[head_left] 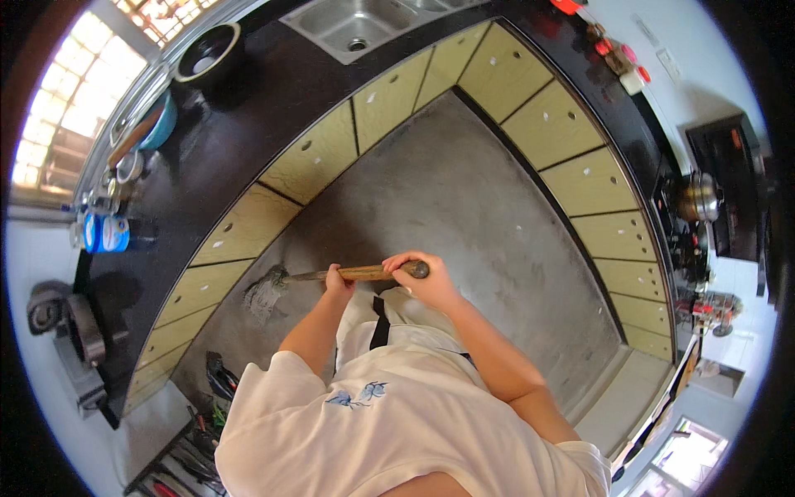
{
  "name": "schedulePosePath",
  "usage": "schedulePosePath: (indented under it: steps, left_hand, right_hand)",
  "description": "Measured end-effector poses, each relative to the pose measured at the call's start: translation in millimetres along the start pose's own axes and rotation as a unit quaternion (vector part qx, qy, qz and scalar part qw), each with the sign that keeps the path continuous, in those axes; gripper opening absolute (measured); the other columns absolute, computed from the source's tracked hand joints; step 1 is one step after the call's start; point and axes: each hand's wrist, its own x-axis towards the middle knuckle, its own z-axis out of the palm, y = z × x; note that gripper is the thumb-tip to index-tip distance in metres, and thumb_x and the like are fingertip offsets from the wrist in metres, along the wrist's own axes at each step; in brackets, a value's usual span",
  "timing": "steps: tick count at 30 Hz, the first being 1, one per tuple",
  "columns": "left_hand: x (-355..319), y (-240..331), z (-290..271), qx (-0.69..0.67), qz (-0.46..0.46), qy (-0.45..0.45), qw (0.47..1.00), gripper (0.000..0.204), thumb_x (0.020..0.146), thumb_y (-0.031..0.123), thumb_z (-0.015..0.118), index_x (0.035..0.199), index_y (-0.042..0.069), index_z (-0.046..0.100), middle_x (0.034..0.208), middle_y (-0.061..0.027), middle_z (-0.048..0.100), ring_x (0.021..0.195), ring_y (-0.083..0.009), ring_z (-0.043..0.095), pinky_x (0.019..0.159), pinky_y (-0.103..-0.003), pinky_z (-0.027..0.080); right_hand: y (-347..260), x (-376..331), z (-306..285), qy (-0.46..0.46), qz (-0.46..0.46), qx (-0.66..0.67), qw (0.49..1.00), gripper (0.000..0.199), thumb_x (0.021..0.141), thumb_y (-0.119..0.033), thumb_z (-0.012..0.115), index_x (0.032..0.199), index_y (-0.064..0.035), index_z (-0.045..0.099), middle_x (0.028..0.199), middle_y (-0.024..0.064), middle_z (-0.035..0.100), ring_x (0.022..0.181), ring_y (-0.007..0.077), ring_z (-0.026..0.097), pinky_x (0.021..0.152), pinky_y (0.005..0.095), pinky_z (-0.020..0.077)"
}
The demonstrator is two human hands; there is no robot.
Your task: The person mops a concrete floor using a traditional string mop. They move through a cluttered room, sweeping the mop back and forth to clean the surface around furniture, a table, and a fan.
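Both my hands grip a mop [364, 272] by its wooden handle. Close to the handle's rounded top end, my right hand [411, 267] has its fingers wrapped round the wood. My left hand [338, 282] is closed round the handle lower down, nearer the mop head. The grey stringy mop head [265, 296] rests on the grey floor [431, 199], beside the base of the left-hand cabinets. From my hands the handle runs left toward those cabinets.
Pale yellow cabinets [310, 153] line two sides of the floor under a dark countertop [248, 124]. A metal sink [352, 29] is set in it. A pot [700, 197] stands at the stove on the right. Several items lie on the floor at my lower left.
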Motion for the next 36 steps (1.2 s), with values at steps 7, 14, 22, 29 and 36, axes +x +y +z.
schedulePosePath:
  steps: [7, 14, 22, 29, 36]
  left_hand:
    - [-29, -83, 137, 0.116, -0.043, 0.007, 0.992, 0.021, 0.085, 0.025, 0.042, 0.088, 0.004, 0.046, 0.084, -0.009, 0.051, 0.076, -0.0216, 0.053, 0.061, -0.035, 0.05]
    - [7, -180, 256, 0.187, -0.084, -0.058, 0.977, 0.026, 0.088, 0.03, 0.043, 0.098, 0.006, 0.047, 0.086, -0.0086, 0.053, 0.071, -0.0207, 0.055, 0.058, -0.035, 0.051]
    - [-17, -256, 430, 0.314, -0.135, -0.072, 0.937, 0.015, 0.081, 0.023, 0.052, 0.085, 0.01, 0.044, 0.071, -0.0045, 0.045, 0.059, -0.0173, 0.046, 0.051, -0.032, 0.048]
    - [14, -310, 562, 0.294, -0.186, -0.142, 0.927, 0.009, 0.08, 0.015, 0.048, 0.077, 0.009, 0.042, 0.069, -0.0043, 0.045, 0.062, -0.0171, 0.048, 0.055, -0.033, 0.047]
    - [68, -366, 621, 0.424, -0.285, -0.275, 0.814, 0.009, 0.079, 0.015, 0.049, 0.078, 0.007, 0.044, 0.073, -0.0051, 0.05, 0.065, -0.018, 0.054, 0.056, -0.033, 0.05]
  right_hand:
    - [-18, -13, -128, 0.122, 0.04, 0.04, 0.991, 0.005, 0.075, 0.002, 0.057, 0.079, 0.0037, 0.055, 0.086, 0.0098, 0.064, 0.087, 0.0159, 0.059, 0.081, 0.0283, 0.0456]
    - [-57, -23, -240, 0.249, -0.001, 0.019, 0.968, 0.006, 0.075, 0.003, 0.056, 0.079, 0.004, 0.054, 0.084, 0.0129, 0.064, 0.087, 0.019, 0.059, 0.081, 0.0302, 0.0464]
    - [-100, 1, -340, 0.412, -0.004, -0.005, 0.911, 0.005, 0.074, 0.005, 0.056, 0.079, 0.0044, 0.058, 0.084, 0.013, 0.064, 0.088, 0.0209, 0.06, 0.08, 0.0312, 0.0469]
    - [-120, 44, -419, 0.496, -0.041, -0.005, 0.868, 0.008, 0.073, 0.007, 0.056, 0.08, 0.0041, 0.059, 0.086, 0.0125, 0.064, 0.088, 0.0195, 0.06, 0.08, 0.0291, 0.0467]
    - [-83, 37, -459, 0.61, -0.035, -0.016, 0.792, 0.007, 0.074, 0.005, 0.055, 0.08, 0.0038, 0.059, 0.09, 0.0112, 0.064, 0.088, 0.017, 0.059, 0.079, 0.0264, 0.0452]
